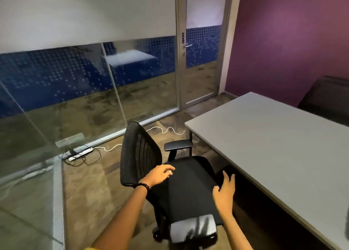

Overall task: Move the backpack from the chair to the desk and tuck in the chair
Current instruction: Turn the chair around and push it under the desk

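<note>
Reaching over a black mesh office chair [181, 185] standing just beside the grey worktop [273, 146], a person's left hand [160, 174] and right hand [224, 191] hover with fingers released and empty; no backpack shows.

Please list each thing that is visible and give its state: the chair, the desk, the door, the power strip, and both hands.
Black mesh-back office chair: seat empty, pulled out from the desk, not tucked in.
Grey rectangular desk: top bare where visible.
Glass door with metal handle: closed.
White power strip on the floor: cables plugged in.
Left hand: open, over the seat.
Right hand: open, fingers spread, holding nothing.
</note>
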